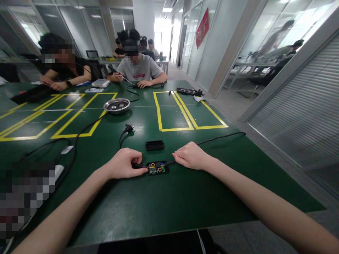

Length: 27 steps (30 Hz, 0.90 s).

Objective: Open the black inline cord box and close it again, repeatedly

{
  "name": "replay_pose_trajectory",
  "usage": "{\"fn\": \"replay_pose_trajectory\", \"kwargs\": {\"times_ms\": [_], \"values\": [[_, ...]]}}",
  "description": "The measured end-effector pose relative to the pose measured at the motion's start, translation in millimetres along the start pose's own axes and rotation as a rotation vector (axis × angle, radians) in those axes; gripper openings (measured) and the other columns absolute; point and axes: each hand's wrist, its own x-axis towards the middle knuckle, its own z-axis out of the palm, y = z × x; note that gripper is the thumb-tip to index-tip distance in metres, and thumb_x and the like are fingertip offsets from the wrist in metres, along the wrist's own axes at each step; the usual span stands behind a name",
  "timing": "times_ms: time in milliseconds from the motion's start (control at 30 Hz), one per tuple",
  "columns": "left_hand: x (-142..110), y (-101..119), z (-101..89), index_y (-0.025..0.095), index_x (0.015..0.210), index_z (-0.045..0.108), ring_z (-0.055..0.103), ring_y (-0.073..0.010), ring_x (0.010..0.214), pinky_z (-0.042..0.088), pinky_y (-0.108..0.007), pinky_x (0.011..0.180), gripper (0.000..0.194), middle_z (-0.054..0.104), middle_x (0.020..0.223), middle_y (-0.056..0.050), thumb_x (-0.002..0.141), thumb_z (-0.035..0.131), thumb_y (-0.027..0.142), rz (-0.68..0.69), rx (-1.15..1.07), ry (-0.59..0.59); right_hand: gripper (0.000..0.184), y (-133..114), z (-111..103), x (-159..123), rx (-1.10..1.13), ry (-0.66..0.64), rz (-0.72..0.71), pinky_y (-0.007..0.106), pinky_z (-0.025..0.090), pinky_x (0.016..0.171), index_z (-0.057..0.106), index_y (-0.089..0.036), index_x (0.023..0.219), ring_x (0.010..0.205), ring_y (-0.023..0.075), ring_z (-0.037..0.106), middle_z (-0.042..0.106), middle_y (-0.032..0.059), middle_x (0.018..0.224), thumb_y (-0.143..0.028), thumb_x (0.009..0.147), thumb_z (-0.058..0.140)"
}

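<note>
On the green table in front of me lies an open black power adapter case (166, 170), its circuit board (156, 169) with copper coils and coloured wires facing up. My left hand (124, 164) is closed around the black cord at the case's left end, the thumb tip against the edge. A black power plug (129, 128) rests just beyond that hand, its cord running down behind it. My right hand (192, 156) pinches the thin black cable (222, 138) leaving the case's right end. The empty black cover (155, 145) sits a little behind the board.
A metal bowl (117, 106) with small metal parts stands farther back. Yellow tape (176, 129) outlines areas on the table. A folded black tripod-like item (189, 91) lies at the far right. Across the table, one person holds a tool (125, 79); another sits left. A black cable crosses the left side.
</note>
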Motion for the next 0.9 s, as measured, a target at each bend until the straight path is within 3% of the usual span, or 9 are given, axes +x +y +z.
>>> {"fn": "replay_pose_trajectory", "kwargs": {"times_ms": [100,233,433,533,700,900], "values": [[-1.3,3.1,0.0,0.017,0.071,0.064,0.048,-0.0104,0.057,0.035,-0.021,0.054,0.025,0.056,0.062,0.003,0.081,0.071,0.039,-0.016,-0.111,0.007,0.049,-2.3,-1.5,0.5,0.000,-0.045,0.017,0.030,0.022,0.057,0.066,-0.016,0.062,0.050,0.0121,0.050,0.069,0.0061,0.061,-0.026,0.103,0.041],[-1.8,5.6,2.0,0.016,0.076,0.068,0.049,-0.0100,0.058,0.037,-0.020,0.054,0.020,0.056,0.063,0.003,0.080,0.070,0.035,-0.032,-0.262,0.002,0.046,-3.3,-2.7,0.7,-0.009,-0.044,0.021,0.031,0.024,0.057,0.064,-0.016,0.061,0.051,0.0131,0.050,0.067,0.0058,0.060,-0.024,0.101,0.043],[-0.2,3.0,2.6,0.014,0.082,0.072,0.050,-0.0109,0.061,0.038,-0.021,0.056,0.027,0.058,0.065,0.002,0.084,0.074,0.041,-0.083,-0.377,-0.015,0.026,-10.6,4.6,1.4,0.032,0.120,-0.257,0.030,0.034,0.066,0.066,-0.018,0.080,0.068,0.0166,0.058,0.069,0.0046,0.075,-0.030,0.100,0.053],[-0.5,2.4,1.5,0.014,0.088,0.074,0.050,-0.0114,0.062,0.038,-0.022,0.057,0.027,0.058,0.067,0.002,0.085,0.074,0.041,-0.073,-0.385,-0.038,0.027,-13.6,8.4,1.4,0.044,0.149,-0.306,0.030,0.034,0.065,0.066,-0.017,0.082,0.068,0.0165,0.058,0.068,0.0041,0.076,-0.030,0.101,0.053],[-2.6,3.0,-0.8,0.015,0.086,0.075,0.052,-0.0123,0.065,0.041,-0.023,0.060,0.022,0.060,0.072,0.001,0.086,0.071,0.037,-0.046,-0.399,-0.094,0.028,-13.5,6.5,-0.5,0.061,0.114,-0.306,0.030,0.035,0.066,0.067,-0.017,0.086,0.071,0.0167,0.059,0.069,0.0045,0.078,-0.030,0.105,0.050],[-0.6,1.7,-2.1,0.016,0.080,0.075,0.055,-0.0141,0.069,0.041,-0.024,0.062,0.029,0.062,0.076,-0.002,0.095,0.064,0.039,0.021,-0.284,-0.036,0.032,-10.7,4.1,0.8,0.091,0.021,-0.201,0.029,0.032,0.063,0.065,-0.018,0.088,0.068,0.0152,0.059,0.069,0.0040,0.080,-0.027,0.108,0.042]]}}
